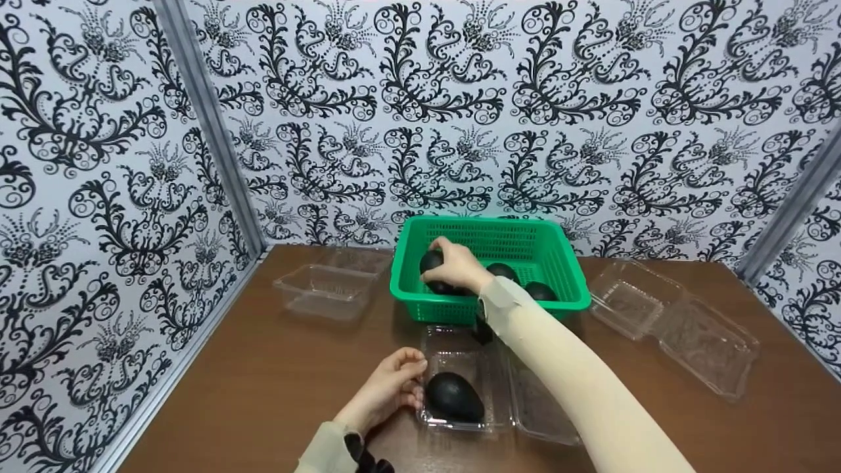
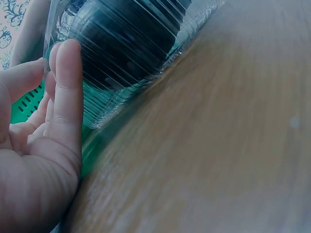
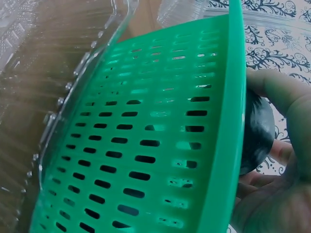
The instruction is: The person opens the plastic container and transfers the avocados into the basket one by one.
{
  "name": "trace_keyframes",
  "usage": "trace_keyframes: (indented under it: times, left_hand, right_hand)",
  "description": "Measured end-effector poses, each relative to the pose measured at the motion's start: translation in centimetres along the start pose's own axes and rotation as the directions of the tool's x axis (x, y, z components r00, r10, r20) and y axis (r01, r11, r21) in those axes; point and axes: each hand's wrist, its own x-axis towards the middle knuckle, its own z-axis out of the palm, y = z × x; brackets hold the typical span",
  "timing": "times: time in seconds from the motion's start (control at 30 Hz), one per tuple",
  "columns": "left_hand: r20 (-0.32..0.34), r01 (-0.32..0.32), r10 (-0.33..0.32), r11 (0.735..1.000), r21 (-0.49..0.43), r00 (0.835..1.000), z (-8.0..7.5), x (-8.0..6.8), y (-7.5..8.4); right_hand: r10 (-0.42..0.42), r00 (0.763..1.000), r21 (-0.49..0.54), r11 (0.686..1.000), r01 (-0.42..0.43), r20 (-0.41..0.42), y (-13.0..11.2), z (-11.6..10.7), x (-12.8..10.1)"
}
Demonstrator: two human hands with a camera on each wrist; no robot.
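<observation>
On my brown table (image 1: 263, 387), patterned walls behind: right hand (image 1: 456, 266) grips a basket avocado (image 1: 431, 261) at centre frame; left hand (image 1: 387, 387), relaxed, touches the clamshell (image 1: 460, 358) below.

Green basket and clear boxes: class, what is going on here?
A person's right hand grips a dark avocado inside the green basket, where two more avocados lie. The left hand touches an open clear box that holds one avocado. Other clear boxes lie open on the brown table.

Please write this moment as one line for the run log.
left hand: touches tray holding avocado | right hand: grips avocado in basket
</observation>
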Motion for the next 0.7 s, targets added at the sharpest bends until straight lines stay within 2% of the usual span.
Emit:
trace_keyframes:
  times: [0.7]
  left_hand:
    - [0.013, 0.003, -0.002, 1.000, -0.014, 1.000, 0.1, 0.0, 0.2]
  right_hand:
    - [-0.012, 1.000, -0.018, 1.000, 0.012, 0.006, 0.9, 1.3, 0.5]
